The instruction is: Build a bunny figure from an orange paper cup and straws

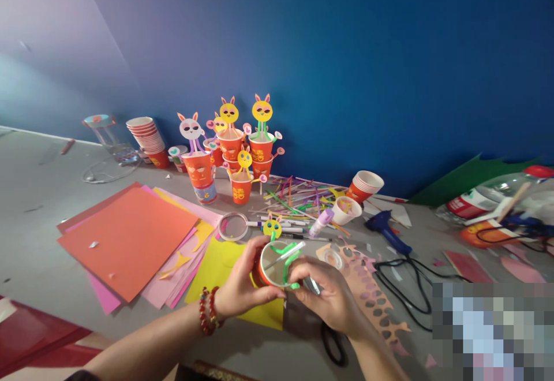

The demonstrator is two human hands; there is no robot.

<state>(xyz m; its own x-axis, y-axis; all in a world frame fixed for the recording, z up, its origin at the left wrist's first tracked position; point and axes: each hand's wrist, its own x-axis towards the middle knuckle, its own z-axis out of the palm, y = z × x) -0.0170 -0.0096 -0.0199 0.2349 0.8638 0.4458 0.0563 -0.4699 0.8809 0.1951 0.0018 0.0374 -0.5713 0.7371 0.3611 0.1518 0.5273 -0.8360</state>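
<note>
My left hand [242, 277] is wrapped round a red paper cup [258, 272], tilted so that its open mouth faces me. A yellow paper animal head [272, 227] stands at the cup's far rim on a green stem. Bent green straws [289, 265] lie across the cup's mouth, along with a white stick [296, 249]. My right hand [324, 294] closes its fingers on a green straw at the right rim. Beneath this hand, a silvery blade-like piece [314, 286] and a black loop [334, 345] show, partly hidden. Yellow paper [216, 268] lies under the cup.
Finished animal cups [240, 189] stand at the back, left of a pile of coloured straws [298, 196]. Orange paper sheets [130, 242] lie at left. A glue stick [322, 223], a white cup [346, 210] and a blue glue gun [387, 232] with a black cord are at right.
</note>
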